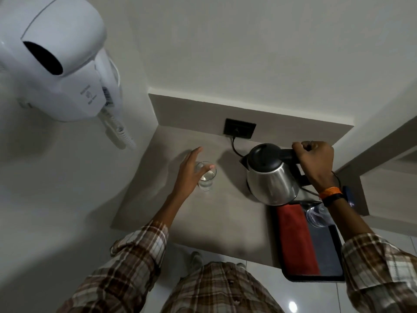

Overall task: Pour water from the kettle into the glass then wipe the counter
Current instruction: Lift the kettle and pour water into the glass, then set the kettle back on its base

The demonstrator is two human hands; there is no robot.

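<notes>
Right hand [314,160] closed around kettle [272,176] handle; left hand [190,171] spread loosely beside glass [206,176].

Left fingers extended, thumb over the glass rim; actual grip cannot be confirmed. Glass upright on counter [225,211], water in its bottom. Kettle steel-bodied, black lid, upright, near tray [334,254]. Tray holds red cloth [297,238] and a second clear glass [318,216]. Counter grey-beige, matt, set in a white-walled corner; black socket [239,128] at back with cord plugged in. White wall hairdryer [58,64] upper left; its label too blurred to read.
</notes>
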